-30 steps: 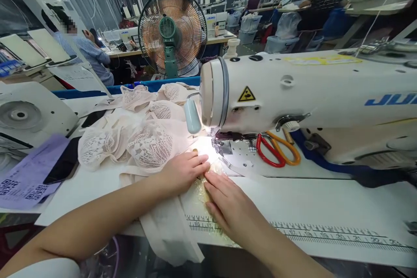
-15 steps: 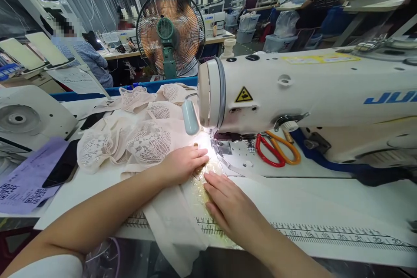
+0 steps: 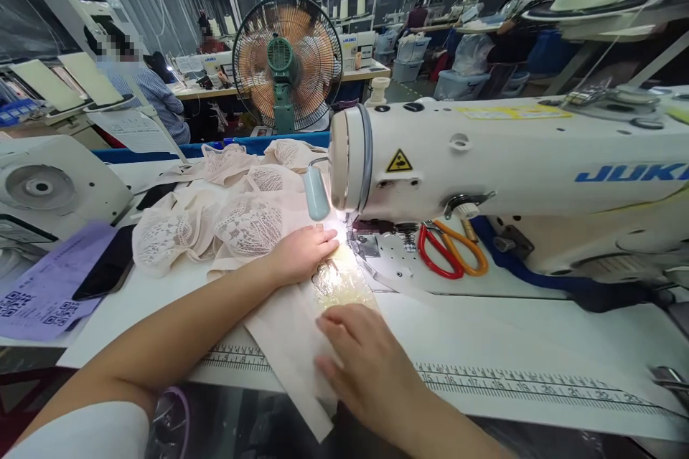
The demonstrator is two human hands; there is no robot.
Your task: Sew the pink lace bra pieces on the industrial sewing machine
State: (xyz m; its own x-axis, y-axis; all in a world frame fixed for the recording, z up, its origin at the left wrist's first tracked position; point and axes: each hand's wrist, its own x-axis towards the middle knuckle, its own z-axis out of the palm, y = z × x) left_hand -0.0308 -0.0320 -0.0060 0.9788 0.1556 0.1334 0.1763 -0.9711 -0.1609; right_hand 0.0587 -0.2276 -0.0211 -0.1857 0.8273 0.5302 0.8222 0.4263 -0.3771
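Beside the lit needle area of the white sewing machine, my left hand lies flat, fingers stretched out over a pale beige fabric piece. A shiny, yellowish see-through strip runs from under its fingertips toward me. Nearer the table edge is my right hand, over the fabric and the strip's near end. Its fingers are bent, with thumb and forefinger apart and slightly blurred; I see nothing between them. Beige lace bra pieces are heaped left of the needle.
Red-and-orange-handled scissors lie under the machine arm. A printed ruler runs along the front edge. At left are a dark phone and a purple paper. A large fan stands behind; a person in stripes sits beyond.
My right hand has come back toward the table edge, off the shiny strip, uncovering more of it. The fabric's hanging end has shifted. My left hand stays by the needle; the view has shifted slightly.
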